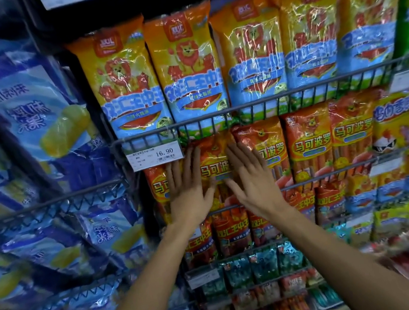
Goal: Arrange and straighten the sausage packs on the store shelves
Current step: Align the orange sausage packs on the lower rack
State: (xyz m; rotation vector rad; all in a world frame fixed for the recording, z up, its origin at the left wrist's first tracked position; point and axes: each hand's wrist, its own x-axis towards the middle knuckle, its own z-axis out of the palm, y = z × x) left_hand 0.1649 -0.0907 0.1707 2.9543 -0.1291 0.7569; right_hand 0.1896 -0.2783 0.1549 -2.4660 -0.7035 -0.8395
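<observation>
orange sausage pack (217,171) stands on the second wire shelf (244,110), between two flat hands.
left hand (190,195) and right hand (253,187) press it with straight fingers, hiding its sides; the lower shelves are blurred.

white price tag (155,156) clipped to upper wire shelf rail (244,110): reads "16.90". orange sausage packs (309,142) on second row: printed "马可波罗". yellow lion packs (182,63) on top row: "双汇" logo, "王中王". smaller print illegible.
</observation>
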